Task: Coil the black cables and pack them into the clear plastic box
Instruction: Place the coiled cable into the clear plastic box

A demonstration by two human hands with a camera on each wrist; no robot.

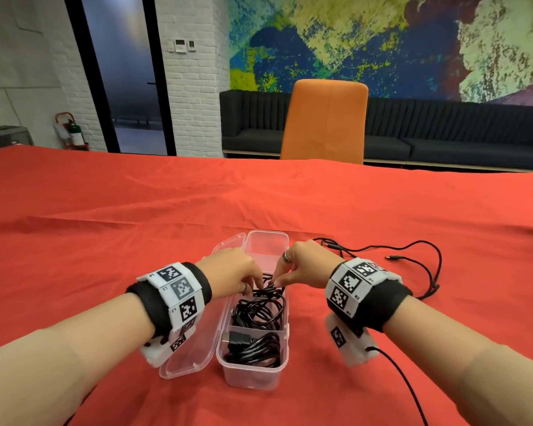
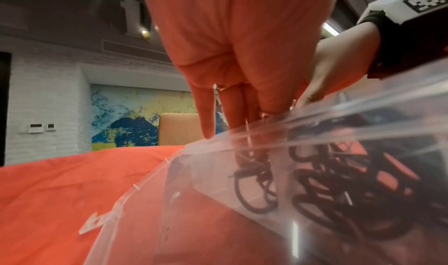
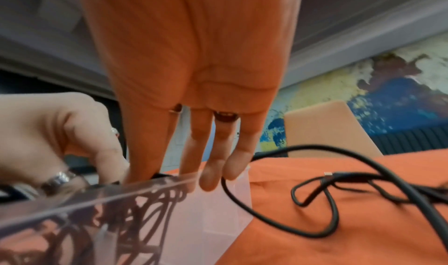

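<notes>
Two hands over the box (image 1: 282, 368), fingertips down in its middle compartment. Left hand (image 1: 231, 272) comes in from 9 o'clock, right hand (image 1: 305, 267) from 3 o'clock; both pinch the same coil (image 1: 263, 305) at its top edge, fingers curled onto the strands. Coil sits inside the middle compartment, touching the walls. Near compartment at 6 o'clock holds a second coil (image 1: 254, 348) with a chunky plug on top. Far compartment at 12 o'clock has no cable showing. Lid (image 1: 194, 342) lies open flat at 9 o'clock of the box, under the left wrist. Loose cable (image 1: 413, 259) sprawls uncoiled on the red cloth (image 1: 105, 241) at 2 o'clock, well apart from the box. Orange chair (image 1: 326, 121) at 12 o'clock across the table. Wrist views blurred; exact finger contact inside the box unclear there.
</notes>
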